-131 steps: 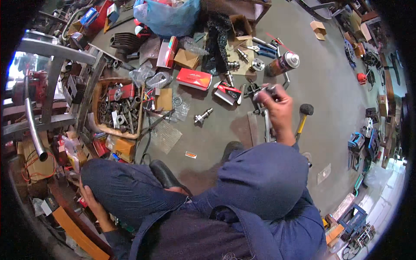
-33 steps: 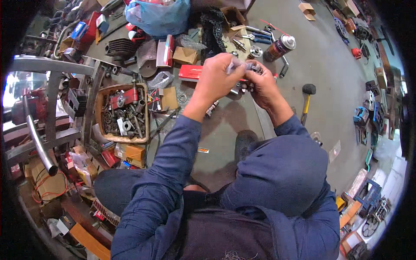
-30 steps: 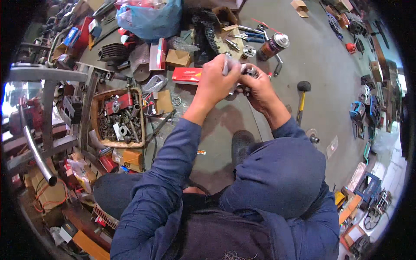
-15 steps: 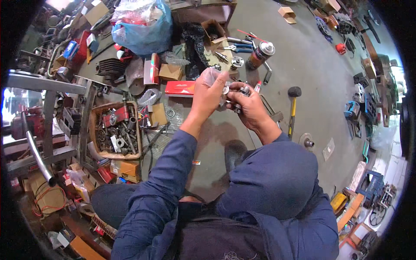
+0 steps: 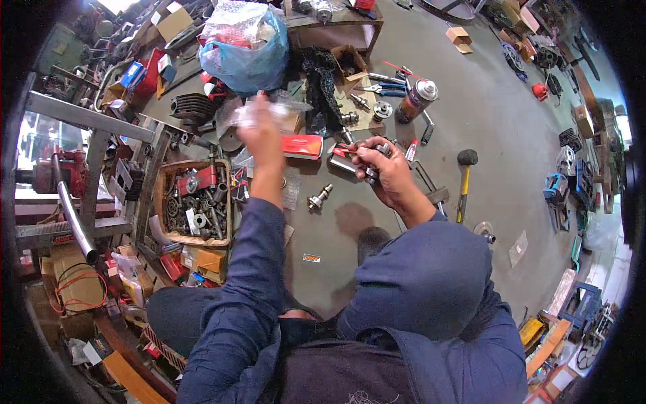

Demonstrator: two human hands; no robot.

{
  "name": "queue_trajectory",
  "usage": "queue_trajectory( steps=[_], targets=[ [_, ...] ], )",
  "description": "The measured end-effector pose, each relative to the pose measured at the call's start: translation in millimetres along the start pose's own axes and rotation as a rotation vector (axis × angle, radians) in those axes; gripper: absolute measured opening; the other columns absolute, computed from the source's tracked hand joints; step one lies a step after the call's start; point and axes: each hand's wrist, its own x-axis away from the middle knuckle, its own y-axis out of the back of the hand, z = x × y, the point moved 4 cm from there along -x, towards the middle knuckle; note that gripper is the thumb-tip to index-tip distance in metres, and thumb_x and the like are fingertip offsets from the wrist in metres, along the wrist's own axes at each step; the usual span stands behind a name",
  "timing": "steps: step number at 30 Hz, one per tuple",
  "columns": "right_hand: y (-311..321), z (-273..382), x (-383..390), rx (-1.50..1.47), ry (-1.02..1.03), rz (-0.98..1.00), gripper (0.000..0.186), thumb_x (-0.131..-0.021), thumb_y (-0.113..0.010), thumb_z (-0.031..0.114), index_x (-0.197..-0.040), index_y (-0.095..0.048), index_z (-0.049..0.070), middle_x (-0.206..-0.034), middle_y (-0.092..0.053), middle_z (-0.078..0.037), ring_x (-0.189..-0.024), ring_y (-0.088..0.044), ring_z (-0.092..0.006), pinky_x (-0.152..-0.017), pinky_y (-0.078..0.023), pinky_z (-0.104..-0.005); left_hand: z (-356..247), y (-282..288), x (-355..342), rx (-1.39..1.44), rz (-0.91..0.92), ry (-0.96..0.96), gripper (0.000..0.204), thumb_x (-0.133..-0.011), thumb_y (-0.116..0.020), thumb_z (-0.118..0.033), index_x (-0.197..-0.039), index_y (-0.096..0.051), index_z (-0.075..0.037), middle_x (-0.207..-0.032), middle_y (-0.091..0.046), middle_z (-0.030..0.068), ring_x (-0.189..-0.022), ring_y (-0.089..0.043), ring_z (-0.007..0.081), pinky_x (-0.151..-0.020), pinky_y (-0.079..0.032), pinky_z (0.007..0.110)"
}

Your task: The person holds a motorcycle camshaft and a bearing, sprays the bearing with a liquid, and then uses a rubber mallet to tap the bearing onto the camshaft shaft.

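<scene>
My left hand (image 5: 264, 135) is smeared by motion above the packages at the left. A pale, clear blur like plastic film shows at its fingers, and their grip cannot be made out. My right hand (image 5: 389, 172) is closed around a dark metal part (image 5: 371, 175) with rounded ends, mostly hidden by the fingers. Just left of that hand a small red and white box (image 5: 342, 159) lies on the floor. Between my hands and nearer to me, a shiny stepped metal shaft (image 5: 319, 198) with lobes, like a camshaft, lies on the floor. A red carton (image 5: 301, 146) is beside my left wrist.
At the left stands a tray of greasy metal parts (image 5: 161, 195) beside a metal frame (image 5: 91, 178). A blue plastic bag (image 5: 245, 64), spray can (image 5: 417, 101), pliers (image 5: 387, 88) and a round metal part (image 5: 382, 110) are farther off. A yellow-handled mallet (image 5: 464, 182) lies right.
My left hand has moved left, away from my right hand, with a clear plastic blur at its fingers. The metal shaft and small red-white box now show. My right hand keeps its dark part.
</scene>
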Motion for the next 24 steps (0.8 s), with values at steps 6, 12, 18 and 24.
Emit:
queue_trajectory(
  steps=[6, 12, 18, 24],
  targets=[
    [7, 9, 0, -0.069, 0.002, 0.005, 0.011, -0.088, -0.07, 0.004, -0.095, -0.061, 0.004, -0.089, -0.065, -0.008, -0.075, -0.064, -0.0143, -0.061, -0.055, -0.0287, -34, 52, -29, -0.685, -0.534, -0.469, 0.073, -0.083, -0.082, -0.039, -0.129, -0.043, 0.003, -0.107, -0.059, 0.0113, -0.088, -0.059, 0.0189, -0.083, -0.051, 0.036],
    [-15, 32, -7, -0.052, 0.076, -0.047, 0.012, -0.089, -0.069, 0.006, -0.097, -0.061, 0.007, -0.087, -0.065, -0.005, -0.076, -0.066, -0.0128, -0.065, -0.055, -0.0287, -75, -66, 107, -0.45, 0.989, -0.133, 0.041, -0.076, -0.081, -0.013, -0.11, -0.061, -0.001, -0.102, -0.067, 0.0113, -0.092, -0.065, 0.0192, -0.078, -0.054, 0.032],
    [-27, 49, 6, -0.01, 0.08, 0.077, 0.008, -0.092, -0.062, 0.005, -0.099, -0.06, 0.007, -0.092, -0.061, -0.001, -0.082, -0.059, -0.0115, -0.074, -0.05, -0.0257, -52, -88, 136, -0.474, 0.744, -0.214, 0.038, -0.085, -0.077, -0.018, -0.111, -0.057, 0.001, -0.1, -0.066, 0.0167, -0.093, -0.067, 0.0255, -0.078, -0.052, 0.036],
    [-10, 90, 8, 0.366, 0.524, -0.04, 0.015, -0.09, -0.072, 0.007, -0.102, -0.063, 0.006, -0.092, -0.065, 0.001, -0.081, -0.057, -0.0047, -0.073, -0.046, -0.0218, -66, -85, 127, -0.243, 0.822, 0.018, 0.022, -0.087, -0.078, -0.017, -0.097, -0.066, -0.001, -0.081, -0.069, -0.0005, -0.073, -0.06, 0.005, -0.068, -0.052, 0.027]
  ],
)
